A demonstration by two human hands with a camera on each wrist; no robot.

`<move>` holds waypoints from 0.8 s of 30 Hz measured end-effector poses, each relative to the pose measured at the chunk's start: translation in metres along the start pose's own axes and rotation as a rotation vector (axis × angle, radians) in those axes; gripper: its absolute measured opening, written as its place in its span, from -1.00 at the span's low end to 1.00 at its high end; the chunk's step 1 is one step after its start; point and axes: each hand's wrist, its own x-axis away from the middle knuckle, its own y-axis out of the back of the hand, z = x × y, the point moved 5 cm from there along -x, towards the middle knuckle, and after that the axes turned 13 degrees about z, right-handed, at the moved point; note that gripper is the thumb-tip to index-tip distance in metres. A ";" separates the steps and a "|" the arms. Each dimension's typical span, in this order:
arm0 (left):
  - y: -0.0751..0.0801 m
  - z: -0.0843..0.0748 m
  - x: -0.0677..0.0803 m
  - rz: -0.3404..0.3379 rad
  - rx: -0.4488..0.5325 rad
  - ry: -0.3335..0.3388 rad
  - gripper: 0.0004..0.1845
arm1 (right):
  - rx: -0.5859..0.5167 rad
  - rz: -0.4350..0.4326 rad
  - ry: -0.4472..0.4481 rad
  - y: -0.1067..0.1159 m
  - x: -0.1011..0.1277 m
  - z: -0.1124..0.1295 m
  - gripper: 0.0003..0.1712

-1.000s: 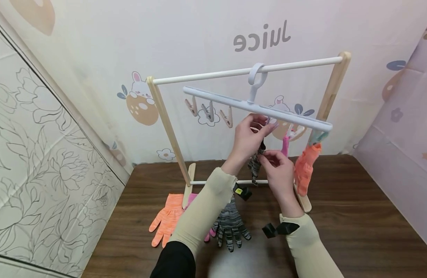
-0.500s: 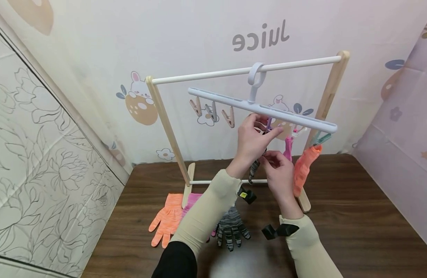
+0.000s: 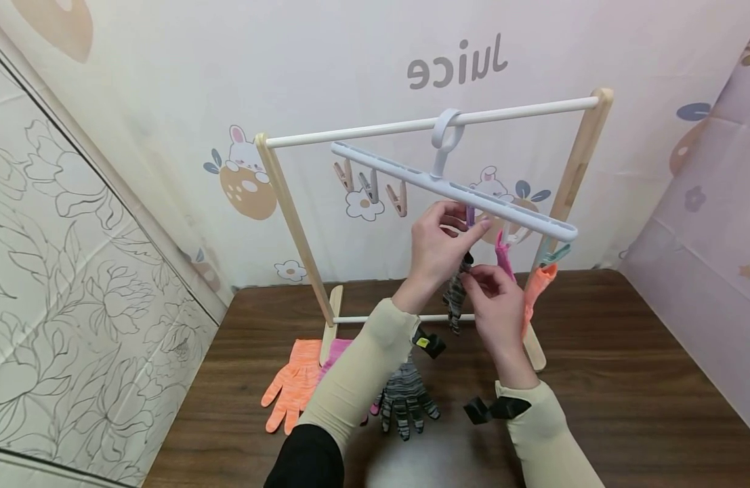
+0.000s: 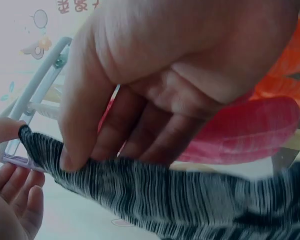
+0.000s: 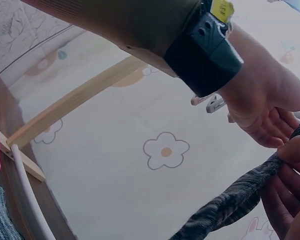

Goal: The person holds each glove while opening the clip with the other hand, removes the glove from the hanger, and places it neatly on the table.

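2 hands (image 3: 438, 247), pinched striped knit (image 3: 454, 299), purple clip (image 3: 470, 216)

My left hand (image 3: 438, 247), one; my right hand (image 3: 496, 308), one; wrist cameras (image 3: 507, 408), two. Before me: rack (image 3: 362, 131), one; hanger (image 3: 405, 174), one; clothespins (image 3: 374, 190), six (two beige; grey, purple, white, teal, one each); knitted pieces (image 3: 454, 301) at the hanger, three; gloves (image 3: 297, 379) in sight on the bench (image 3: 625, 379), three.

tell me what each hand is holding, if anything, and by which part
The right hand pinches the striped knit piece near its upper end; the left hand holds the purple clip, exactly where is unclear.
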 end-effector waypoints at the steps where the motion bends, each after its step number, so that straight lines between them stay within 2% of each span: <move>1: 0.000 0.000 0.000 0.001 0.006 -0.010 -0.68 | -0.001 -0.007 0.005 0.001 0.000 -0.001 -0.86; 8: 0.005 0.002 0.001 0.000 0.014 -0.037 -0.69 | -0.028 -0.043 -0.008 0.006 -0.001 -0.038 -0.82; 16: 0.012 0.002 0.003 -0.002 0.014 -0.059 -0.75 | -0.016 -0.050 -0.008 0.011 0.003 -0.035 -0.79; 24: 0.016 0.003 0.003 -0.035 0.002 -0.079 -0.81 | 0.030 -0.058 -0.007 0.014 0.006 -0.035 -0.78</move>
